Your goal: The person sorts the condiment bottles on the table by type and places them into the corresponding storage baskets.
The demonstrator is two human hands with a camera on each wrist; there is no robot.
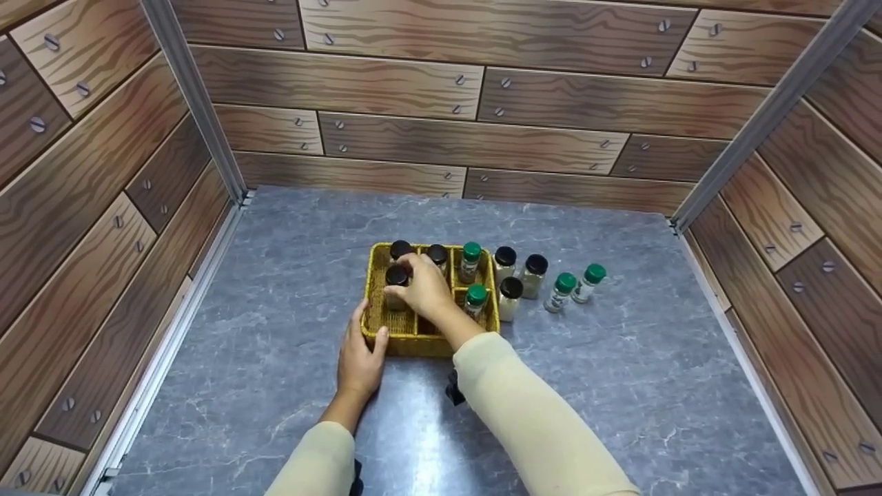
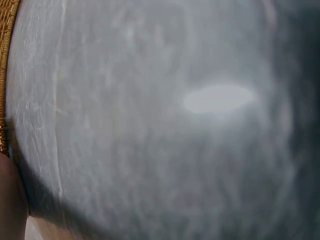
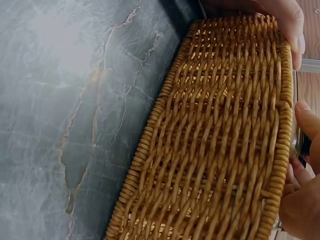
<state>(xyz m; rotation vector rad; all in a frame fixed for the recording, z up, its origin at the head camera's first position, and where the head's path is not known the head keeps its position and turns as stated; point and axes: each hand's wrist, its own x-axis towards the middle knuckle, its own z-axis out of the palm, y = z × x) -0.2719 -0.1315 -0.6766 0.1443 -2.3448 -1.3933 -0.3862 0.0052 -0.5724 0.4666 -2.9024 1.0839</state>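
Note:
A woven wicker basket [image 1: 431, 346] with compartments stands in the middle of the table. My right hand [image 1: 426, 289] reaches into it and pinches a black-capped spice jar [image 1: 396, 277] upright in the left compartment. Behind that jar stands another black-capped jar [image 1: 400, 249], partly covered by my fingers. My left hand [image 1: 360, 362] holds the basket's front left corner, its thumb on the front side; the right wrist view shows its thumb [image 3: 292, 30] over the rim. A third black-capped jar [image 1: 437, 253] sits in the middle section. Two green-capped jars [image 1: 470, 255] occupy the right compartments.
Right of the basket, close to its side, stand black-capped jars [image 1: 534, 275] with pale contents. Farther right are two green-capped jars [image 1: 561, 293]. Wood-patterned walls [image 1: 386, 83] enclose the grey marbled table [image 1: 275, 296] at the back and both sides.

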